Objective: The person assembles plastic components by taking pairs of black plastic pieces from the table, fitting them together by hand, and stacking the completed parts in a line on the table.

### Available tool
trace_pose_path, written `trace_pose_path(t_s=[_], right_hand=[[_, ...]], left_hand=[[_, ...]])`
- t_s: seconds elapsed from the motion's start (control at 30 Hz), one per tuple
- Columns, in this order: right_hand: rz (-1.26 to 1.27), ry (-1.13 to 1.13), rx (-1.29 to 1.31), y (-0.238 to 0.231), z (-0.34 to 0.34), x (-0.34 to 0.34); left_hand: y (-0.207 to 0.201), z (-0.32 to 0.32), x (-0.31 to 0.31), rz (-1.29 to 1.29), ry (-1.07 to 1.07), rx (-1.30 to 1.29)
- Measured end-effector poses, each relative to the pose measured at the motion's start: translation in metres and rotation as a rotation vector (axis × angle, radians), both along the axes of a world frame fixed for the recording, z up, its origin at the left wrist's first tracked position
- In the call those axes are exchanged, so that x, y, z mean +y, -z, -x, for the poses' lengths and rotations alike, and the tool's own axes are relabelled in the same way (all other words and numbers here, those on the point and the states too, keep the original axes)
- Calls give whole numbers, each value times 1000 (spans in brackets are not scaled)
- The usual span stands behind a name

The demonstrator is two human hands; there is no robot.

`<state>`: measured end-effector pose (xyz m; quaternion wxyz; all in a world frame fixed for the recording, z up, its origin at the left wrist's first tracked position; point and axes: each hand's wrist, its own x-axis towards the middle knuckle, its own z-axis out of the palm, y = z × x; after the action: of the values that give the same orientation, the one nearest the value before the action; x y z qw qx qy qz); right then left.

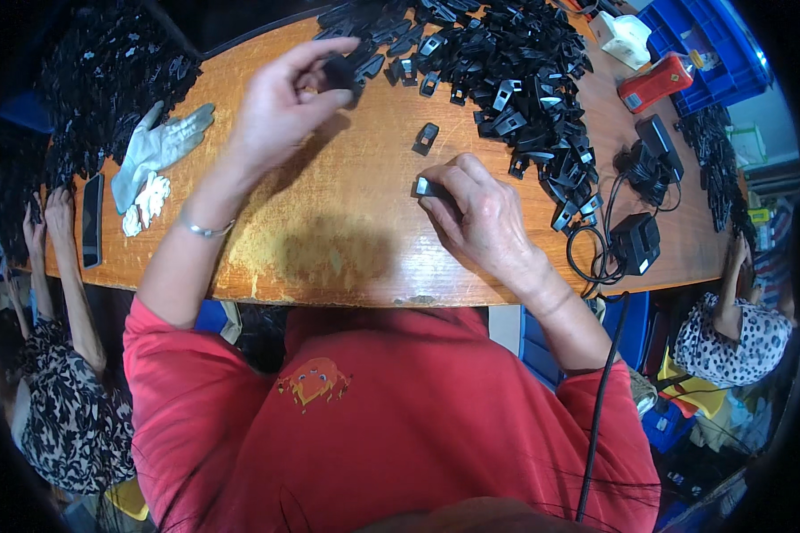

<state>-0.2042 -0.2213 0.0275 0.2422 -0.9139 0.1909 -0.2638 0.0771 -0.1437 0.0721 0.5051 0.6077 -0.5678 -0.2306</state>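
Note:
My left hand is over the table at the upper left, thumb and index finger around a blurred black plastic part. Close to the table's front, my right hand pinches a small black clip with a shiny metal face, its far end hidden by the fingers. A similar black clip lies alone just beyond that hand. Farther off, a large heap of black clips spreads down the right side, some showing silvery plates. Long black pieces lie loose beyond my left hand.
Left of me lie a grey-white glove, a phone and another dark heap. On the right are a black adapter with looped cable, a red box and a blue crate. People work at both sides.

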Motion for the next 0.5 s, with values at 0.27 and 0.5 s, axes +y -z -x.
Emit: trace_pose_path(t_s=[0.27,0.5], right_hand=[[207,55,141,-6,-39,-32],[93,-65,-34,-16,-63,-10]], left_hand=[[33,1,66,-252,61,-106],[44,-4,75,-16,-28,-469]])
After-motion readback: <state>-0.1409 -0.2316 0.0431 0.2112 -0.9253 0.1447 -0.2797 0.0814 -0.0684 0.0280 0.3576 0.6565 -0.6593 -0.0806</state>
